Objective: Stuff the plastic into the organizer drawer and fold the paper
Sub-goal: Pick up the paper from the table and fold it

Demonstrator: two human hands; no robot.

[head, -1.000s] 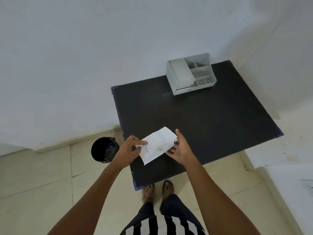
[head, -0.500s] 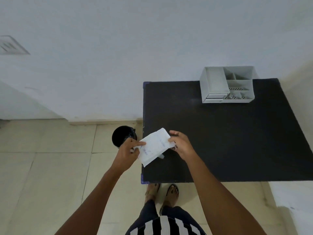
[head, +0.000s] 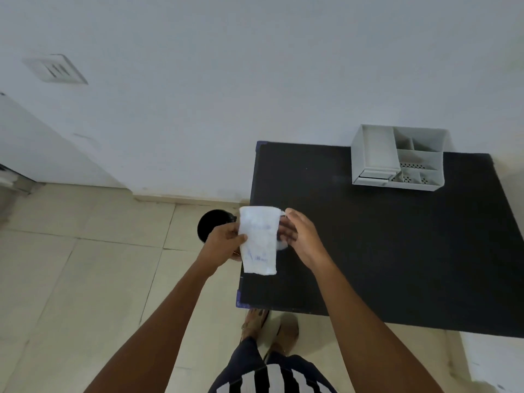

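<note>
A white sheet of paper with faint blue marks hangs upright over the left edge of the black table. My left hand pinches its left edge. My right hand touches its right edge, fingers curled behind it. A bit of translucent material shows behind the paper by my right fingers; I cannot tell what it is. The grey organizer stands at the table's far side against the wall, its small drawer at the lower left slightly ajar.
A round black bin stands on the tiled floor just left of the table, partly behind my left hand. My feet are at the table's near edge. A white wall runs behind everything.
The view has swung left, so the table and organizer sit further right. The paper has turned from a slanted, flat hold to an upright one and looks narrower.
</note>
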